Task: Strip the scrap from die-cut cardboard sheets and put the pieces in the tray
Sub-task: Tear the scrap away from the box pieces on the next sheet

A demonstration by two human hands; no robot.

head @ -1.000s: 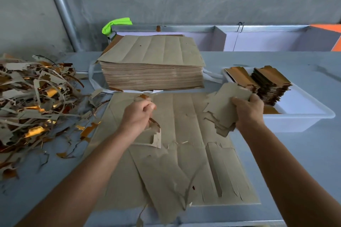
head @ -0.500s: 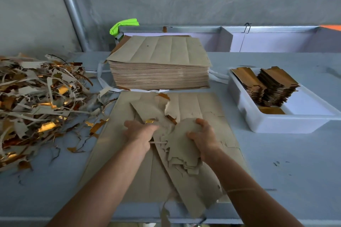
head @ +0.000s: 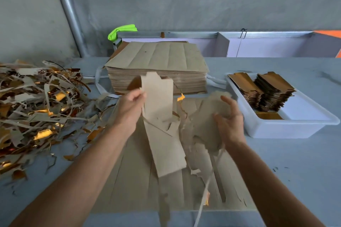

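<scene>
Stripping step: left hand (head: pixel 129 105) pinches die-cut piece (head: pixel 158 97); right hand (head: pixel 227 121) grips stripped pieces (head: pixel 204 116). Next, probably: add piece, carry to tray (head: pixel 287 131), table's right edge.

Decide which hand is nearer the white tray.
Right. The right hand holds cardboard pieces just beside the white tray; the left hand is farther off, gripping a cut piece.

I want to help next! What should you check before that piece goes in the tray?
1. Left hand pinches the cardboard piece: ok.
2. Piece free of scrap: not ok, torn strips still hang from its lower end.
3. Right hand holds its bundle of pieces: ok.
4. Room in the white tray: ok, front part is bare.
5. Stacks in the tray upright: ok.
</scene>
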